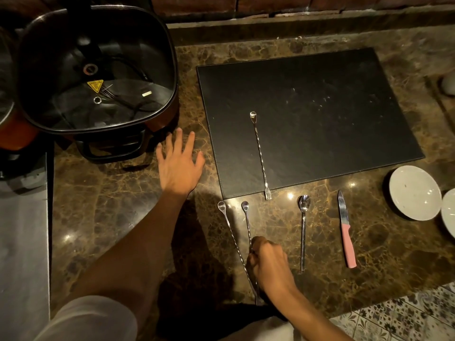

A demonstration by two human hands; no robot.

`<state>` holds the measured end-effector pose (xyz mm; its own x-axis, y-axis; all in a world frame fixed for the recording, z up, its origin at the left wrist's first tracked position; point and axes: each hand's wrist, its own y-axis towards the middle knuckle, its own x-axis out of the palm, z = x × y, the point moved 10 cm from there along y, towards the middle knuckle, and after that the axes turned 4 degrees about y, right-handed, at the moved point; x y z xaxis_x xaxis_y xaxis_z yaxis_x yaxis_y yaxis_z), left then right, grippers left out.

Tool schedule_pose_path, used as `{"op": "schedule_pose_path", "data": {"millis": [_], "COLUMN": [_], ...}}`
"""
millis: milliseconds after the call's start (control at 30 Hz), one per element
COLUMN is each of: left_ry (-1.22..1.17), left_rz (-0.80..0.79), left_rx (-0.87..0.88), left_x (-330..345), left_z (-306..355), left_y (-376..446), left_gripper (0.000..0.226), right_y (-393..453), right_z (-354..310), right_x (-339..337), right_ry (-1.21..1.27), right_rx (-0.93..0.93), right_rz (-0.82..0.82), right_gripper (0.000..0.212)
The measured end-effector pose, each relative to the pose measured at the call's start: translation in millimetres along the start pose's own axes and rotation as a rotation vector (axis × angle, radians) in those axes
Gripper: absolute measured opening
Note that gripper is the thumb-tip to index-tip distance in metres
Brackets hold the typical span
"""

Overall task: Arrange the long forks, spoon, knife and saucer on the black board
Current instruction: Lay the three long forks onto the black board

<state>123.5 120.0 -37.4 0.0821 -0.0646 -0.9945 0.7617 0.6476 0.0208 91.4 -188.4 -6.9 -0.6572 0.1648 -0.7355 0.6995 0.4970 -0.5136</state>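
Observation:
A black board [320, 114] lies on the marble counter. One long twisted fork [259, 153] rests along the board's left part, its tines just over the near edge. Two more long forks lie on the counter in front of the board: the left one [231, 232] lies free, and my right hand [269, 264] is closed around the shaft of the right one [247, 220]. A spoon [303, 230] and a pink-handled knife [346, 232] lie to the right of them. A white saucer [414, 193] sits at the board's near right corner. My left hand [179, 163] rests flat, fingers spread, left of the board.
A large black electric pot with a glass lid [98, 70] stands at the back left, close to my left hand. A second white saucer [449, 215] shows at the right edge. The counter's near edge drops to a patterned tile floor [394, 316] at the lower right.

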Motion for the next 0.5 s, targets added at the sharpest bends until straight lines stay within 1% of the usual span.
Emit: {"op": "schedule_pose_path", "data": {"millis": [100, 167, 300, 400, 500], "left_ry": [0.002, 0.006, 0.003, -0.001, -0.002], "left_rz": [0.001, 0.001, -0.005, 0.000, 0.008], "left_rx": [0.002, 0.001, -0.003, -0.007, -0.009], "left_x": [0, 0, 0, 0, 1], "left_z": [0, 0, 0, 0, -1], "left_y": [0, 0, 1, 2, 2], "left_gripper": [0.062, 0.062, 0.062, 0.063, 0.063], "right_y": [-2, 0, 15, 35, 65], "right_z": [-5, -8, -3, -15, -27], "right_x": [-8, -14, -24, -39, -59], "right_ry": [0.028, 0.052, 0.233, 0.172, 0.188], "right_rx": [-0.037, -0.047, 0.028, -0.051, -0.086], "right_rz": [0.040, 0.065, 0.096, 0.131, 0.190], "right_gripper": [0.028, 0.030, 0.024, 0.010, 0.013]}}
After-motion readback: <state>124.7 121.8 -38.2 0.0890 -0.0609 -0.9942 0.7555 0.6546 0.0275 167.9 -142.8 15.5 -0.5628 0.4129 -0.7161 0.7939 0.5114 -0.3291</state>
